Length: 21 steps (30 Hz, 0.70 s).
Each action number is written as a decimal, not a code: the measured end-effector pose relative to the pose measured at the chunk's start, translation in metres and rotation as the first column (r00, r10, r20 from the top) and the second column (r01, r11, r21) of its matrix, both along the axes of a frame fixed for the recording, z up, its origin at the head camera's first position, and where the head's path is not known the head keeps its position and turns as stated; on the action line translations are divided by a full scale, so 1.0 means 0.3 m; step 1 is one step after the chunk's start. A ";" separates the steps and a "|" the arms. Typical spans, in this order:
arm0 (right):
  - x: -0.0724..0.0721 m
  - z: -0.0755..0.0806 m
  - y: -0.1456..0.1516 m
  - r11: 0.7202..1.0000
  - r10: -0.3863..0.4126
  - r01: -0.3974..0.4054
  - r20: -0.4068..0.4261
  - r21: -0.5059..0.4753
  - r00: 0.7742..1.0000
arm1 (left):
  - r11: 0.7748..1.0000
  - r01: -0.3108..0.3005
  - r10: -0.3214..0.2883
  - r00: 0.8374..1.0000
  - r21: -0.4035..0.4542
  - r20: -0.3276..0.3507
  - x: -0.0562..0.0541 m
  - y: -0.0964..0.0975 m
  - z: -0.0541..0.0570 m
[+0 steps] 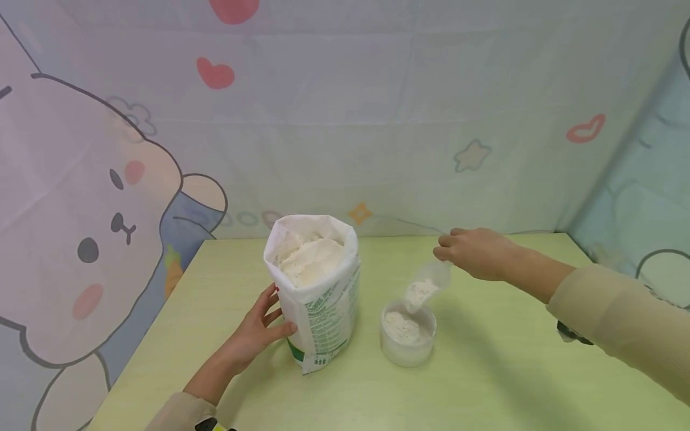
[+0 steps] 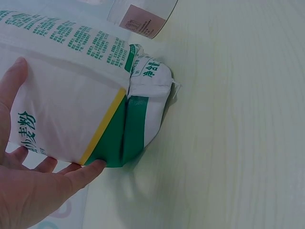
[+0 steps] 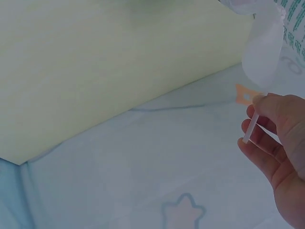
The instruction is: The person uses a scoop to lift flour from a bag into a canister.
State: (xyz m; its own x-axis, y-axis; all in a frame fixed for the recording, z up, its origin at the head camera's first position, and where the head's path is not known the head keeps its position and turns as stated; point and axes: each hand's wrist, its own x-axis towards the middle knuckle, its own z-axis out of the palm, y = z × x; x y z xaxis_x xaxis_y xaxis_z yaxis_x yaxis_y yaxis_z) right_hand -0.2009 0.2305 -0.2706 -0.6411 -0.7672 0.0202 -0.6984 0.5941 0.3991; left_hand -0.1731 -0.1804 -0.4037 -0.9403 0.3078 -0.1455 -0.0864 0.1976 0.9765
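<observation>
A white bag of flour (image 1: pixel 330 323) with green print stands upright, its top open and flour (image 1: pixel 312 261) showing inside. My left hand (image 1: pixel 253 335) rests against the bag's left side, fingers spread and thumb on the front. In the left wrist view the fingertips (image 2: pixel 97 163) touch the bag near its green band. My right hand (image 1: pixel 477 252) pinches the thin handle of a translucent scoop (image 1: pixel 438 274) between thumb and fingers. The scoop tilts down to the left with flour at its lip, over a round translucent tub (image 1: pixel 406 354) that has flour in it.
Bag and tub stand side by side on a pale green-yellow tabletop (image 1: pixel 496 371). A printed cloth backdrop (image 1: pixel 345 120) hangs behind the table's far edge and along both sides. A label shows on the tub (image 2: pixel 143 21) in the left wrist view.
</observation>
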 end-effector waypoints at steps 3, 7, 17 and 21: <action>0.000 0.012 -0.015 1.000 0.004 -0.003 -0.014 0.029 1.000 | 1.000 -0.010 0.010 1.000 0.002 0.008 -0.001 0.000 -0.002; 0.010 0.036 -0.040 0.997 0.017 -0.016 -0.023 0.071 1.000 | 1.000 -0.018 0.018 1.000 0.002 0.009 -0.002 -0.001 -0.002; 0.027 0.069 -0.083 0.978 0.083 -0.066 -0.079 0.198 0.993 | 1.000 -0.010 0.010 1.000 0.001 0.002 -0.002 0.001 -0.001; 0.031 0.075 -0.094 0.964 0.127 -0.095 -0.114 0.250 0.985 | 1.000 -0.015 0.015 1.000 -0.003 0.005 -0.002 0.001 0.000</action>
